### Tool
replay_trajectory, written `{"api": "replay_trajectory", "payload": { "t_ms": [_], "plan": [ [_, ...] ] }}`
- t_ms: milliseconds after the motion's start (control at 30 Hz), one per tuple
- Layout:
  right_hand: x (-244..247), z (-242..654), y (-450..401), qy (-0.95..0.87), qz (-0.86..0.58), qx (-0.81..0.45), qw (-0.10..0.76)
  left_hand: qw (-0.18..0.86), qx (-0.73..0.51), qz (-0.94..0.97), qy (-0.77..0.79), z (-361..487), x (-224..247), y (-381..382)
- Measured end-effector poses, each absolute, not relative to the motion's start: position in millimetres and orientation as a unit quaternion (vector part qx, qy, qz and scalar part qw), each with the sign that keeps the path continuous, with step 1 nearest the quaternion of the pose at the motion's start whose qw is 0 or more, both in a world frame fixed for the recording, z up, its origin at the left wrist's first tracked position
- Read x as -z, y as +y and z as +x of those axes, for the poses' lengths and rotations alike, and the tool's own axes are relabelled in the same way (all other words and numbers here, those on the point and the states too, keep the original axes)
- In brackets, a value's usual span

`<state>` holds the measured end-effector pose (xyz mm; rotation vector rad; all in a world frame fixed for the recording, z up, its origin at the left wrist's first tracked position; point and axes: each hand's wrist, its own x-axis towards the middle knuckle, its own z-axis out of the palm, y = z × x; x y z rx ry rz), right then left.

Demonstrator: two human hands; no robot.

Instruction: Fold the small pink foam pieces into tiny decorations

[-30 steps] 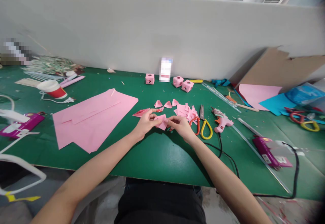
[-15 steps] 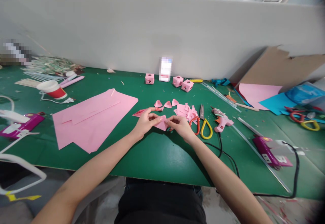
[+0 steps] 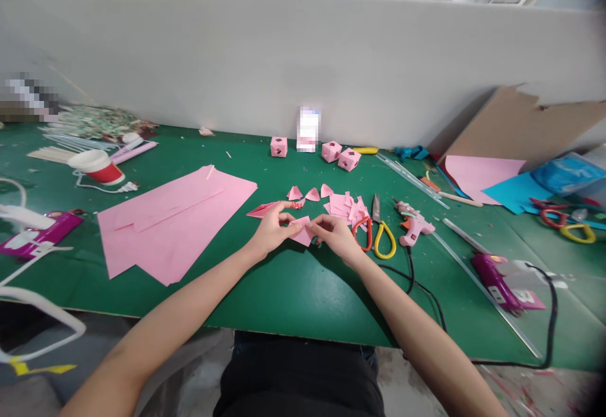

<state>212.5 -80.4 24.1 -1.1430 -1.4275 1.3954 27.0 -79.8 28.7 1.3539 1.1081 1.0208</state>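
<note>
Between my two hands, just above the green table, is a small pink paper piece [image 3: 301, 233]. My left hand [image 3: 274, 228] pinches its left side between thumb and fingers. At its right edge, my right hand [image 3: 334, 234] grips it with the fingertips. Behind my left fingers lies a folded pink paper shape [image 3: 260, 211], partly covered. Several small folded pink pieces [image 3: 312, 194] sit just beyond my hands. A pile of pink paper scraps [image 3: 343, 206] lies beyond my right hand, with red-and-yellow-handled scissors [image 3: 376, 228] beside it.
A large pink paper sheet [image 3: 180, 221] covers the table on the left, near a paper cup [image 3: 97, 166]. Pink paper cubes [image 3: 349, 159] stand at the back beside a blurred upright phone-like object [image 3: 308, 130]. Rightward lie a pink glue gun [image 3: 415, 224], its black cord and a purple power strip [image 3: 497, 283].
The pink paper piece has tilted slightly flatter between my fingers. My left index finger reaches out a little straighter. Both hands stay in nearly the same place.
</note>
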Motion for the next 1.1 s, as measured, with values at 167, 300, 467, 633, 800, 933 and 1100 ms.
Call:
{"api": "replay_trajectory", "payload": {
  "t_ms": [167,300,467,633,800,933,1100],
  "plan": [
    [-22,213,-79,-0.553,-0.449,-0.564,0.418,0.54,-0.419,0.567,0.46,28,-28,-80],
    [-22,214,-80,-0.565,-0.443,-0.547,0.431,0.55,-0.407,0.568,0.457,31,-27,-81],
    [-22,213,-81,-0.584,-0.448,-0.516,0.438,0.556,-0.408,0.566,0.452,31,-26,-81],
    [-16,214,-80,-0.654,-0.466,-0.463,0.375,0.545,-0.422,0.553,0.469,28,-27,-79],
    [-13,215,-79,-0.704,-0.443,-0.402,0.382,0.571,-0.418,0.532,0.464,29,-27,-79],
    [-13,214,-79,-0.706,-0.449,-0.394,0.38,0.591,-0.417,0.515,0.46,30,-27,-79],
    [-14,216,-79,-0.712,-0.452,-0.403,0.355,0.59,-0.429,0.502,0.465,28,-29,-78]
  ]
}}
